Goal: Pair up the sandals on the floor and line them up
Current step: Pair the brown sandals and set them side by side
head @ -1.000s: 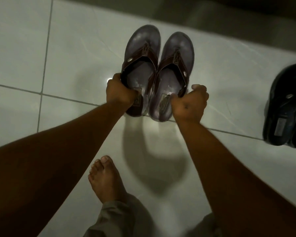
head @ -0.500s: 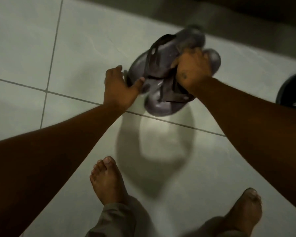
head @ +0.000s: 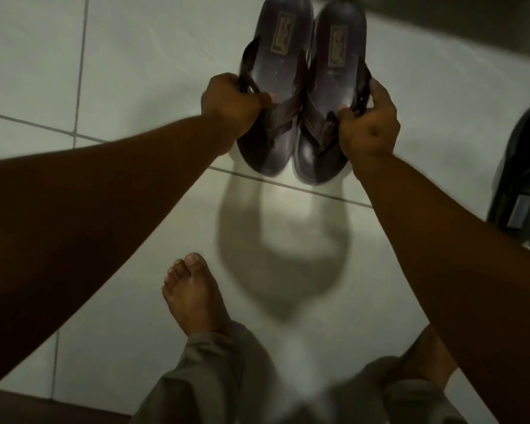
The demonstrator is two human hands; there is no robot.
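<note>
Both brown sandals have swung round since half a second ago: then they were bunched together at an angle under the right hand, and now they lie parallel with their heels pointing away from the person and their toes toward the person's feet. The left brown sandal [head: 274, 87] and the right brown sandal [head: 331, 96] sit side by side, edges touching or nearly so, each showing a pale label on its heel pad. Their toe ends reach a grout line in the white tiled floor [head: 135, 56]; whether the soles rest fully on the tiles or are lifted slightly cannot be told.

The left hand [head: 231, 107] is curled closed around the outer strap of the left sandal. The right hand [head: 369, 130] is closed on the outer strap and edge of the right sandal, thumb on top.

A black sandal [head: 523, 185] lies well apart at the right edge of the view, partly cut off. The person's bare left foot [head: 193, 295] stands on the tiles nearer the camera, with a grey-green trouser leg [head: 208, 377] above it. A dark shadow falls on the floor between the foot and the brown pair.
</note>
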